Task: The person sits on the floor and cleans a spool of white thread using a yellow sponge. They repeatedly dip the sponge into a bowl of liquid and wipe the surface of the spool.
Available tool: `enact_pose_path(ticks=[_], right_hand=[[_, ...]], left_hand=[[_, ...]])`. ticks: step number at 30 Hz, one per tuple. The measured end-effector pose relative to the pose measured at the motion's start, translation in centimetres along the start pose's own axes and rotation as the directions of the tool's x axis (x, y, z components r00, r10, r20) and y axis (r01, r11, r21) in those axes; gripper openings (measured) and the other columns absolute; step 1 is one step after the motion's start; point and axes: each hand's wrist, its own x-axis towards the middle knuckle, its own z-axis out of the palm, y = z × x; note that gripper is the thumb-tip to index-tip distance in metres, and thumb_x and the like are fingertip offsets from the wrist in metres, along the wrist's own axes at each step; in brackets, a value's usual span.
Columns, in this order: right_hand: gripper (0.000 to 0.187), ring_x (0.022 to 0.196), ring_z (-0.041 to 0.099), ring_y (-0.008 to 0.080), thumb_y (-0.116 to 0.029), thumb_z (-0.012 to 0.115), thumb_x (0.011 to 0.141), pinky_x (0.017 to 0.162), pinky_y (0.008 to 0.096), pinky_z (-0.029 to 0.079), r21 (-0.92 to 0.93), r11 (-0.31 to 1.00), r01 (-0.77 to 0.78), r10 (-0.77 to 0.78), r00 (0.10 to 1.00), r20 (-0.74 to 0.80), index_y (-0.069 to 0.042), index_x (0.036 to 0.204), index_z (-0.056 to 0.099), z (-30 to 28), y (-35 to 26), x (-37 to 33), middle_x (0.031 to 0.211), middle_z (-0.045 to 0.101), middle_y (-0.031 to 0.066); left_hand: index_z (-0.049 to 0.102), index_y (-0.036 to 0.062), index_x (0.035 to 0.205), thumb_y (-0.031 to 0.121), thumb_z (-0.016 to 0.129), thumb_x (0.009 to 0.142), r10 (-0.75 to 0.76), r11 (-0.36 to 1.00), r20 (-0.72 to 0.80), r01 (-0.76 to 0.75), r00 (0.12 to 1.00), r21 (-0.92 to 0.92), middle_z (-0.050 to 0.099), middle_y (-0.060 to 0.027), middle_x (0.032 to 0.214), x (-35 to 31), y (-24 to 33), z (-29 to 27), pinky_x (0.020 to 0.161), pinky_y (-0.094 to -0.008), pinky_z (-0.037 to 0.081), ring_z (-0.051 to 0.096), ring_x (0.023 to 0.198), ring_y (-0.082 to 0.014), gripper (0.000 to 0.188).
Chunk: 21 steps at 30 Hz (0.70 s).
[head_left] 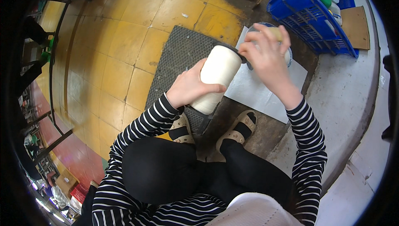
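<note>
My left hand [189,85] is wrapped around a white cylinder [218,72] with a dark rim at its upper end. It is held tilted above the floor mat, and I cannot make out whether it is a tumbler or another container. My right hand [268,55] is beside that rim, slightly blurred by motion, with its fingers curled. A pale yellow, sponge-like piece [275,32] shows between these fingers. Behind the right hand, a round container with a blue-patterned edge [289,57] stands on a white sheet [262,89], mostly hidden.
A dark textured mat [178,55] lies on yellow floor tiles [120,39]. At the upper right, a blue plastic crate [307,22] holds several bottles, with brown cardboard [356,28] against it. A raised pale ledge [345,89] runs along the right; dark metal frames [52,72] stand left.
</note>
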Motion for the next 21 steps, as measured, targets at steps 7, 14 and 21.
enact_pose_path(ticks=[7,14,21], right_hand=[[0.004,0.109,0.061,0.0194,-0.004,0.06,0.094,0.103,0.0366,0.038,0.297,0.905,-0.303,0.352,0.927,-0.127,-0.005,0.096,0.064,-4.8,4.6,-2.3,0.107,0.066,0.0047],[0.029,0.102,0.064,0.014,-0.006,0.066,0.093,0.089,0.0283,0.051,0.321,0.702,-0.636,0.712,0.639,-0.292,-0.002,0.121,0.066,-8.1,18.2,-8.5,0.113,0.068,0.0098],[0.042,0.128,0.05,0.0221,-0.017,0.068,0.092,0.105,0.0352,0.042,0.021,0.782,-0.623,0.616,0.768,-0.172,-0.007,0.131,0.06,-7.4,17.8,-9.4,0.137,0.053,0.0149]], left_hand=[[0.043,-0.0013,0.139,0.038,0.077,0.075,0.085,0.91,-0.001,-0.078,0.996,-0.408,0.062,-0.0164,0.12,0.7,-1.0,-0.4,0.095,-0.0342,0.048,0.062,0.108,-0.0237,0.082],[0.034,-0.0023,0.142,0.034,0.068,0.088,0.117,0.696,0.08,-0.024,0.99,-0.717,0.053,-0.0155,0.13,0.3,-1.3,-0.8,0.101,-0.0341,0.044,0.054,0.118,-0.0212,0.074],[0.023,0.0018,0.148,0.034,0.072,0.084,0.176,0.537,0.015,-0.083,0.984,-0.84,0.043,-0.0166,0.141,0.3,-2.7,-0.9,0.11,-0.0384,0.036,0.043,0.131,-0.0245,0.087]])
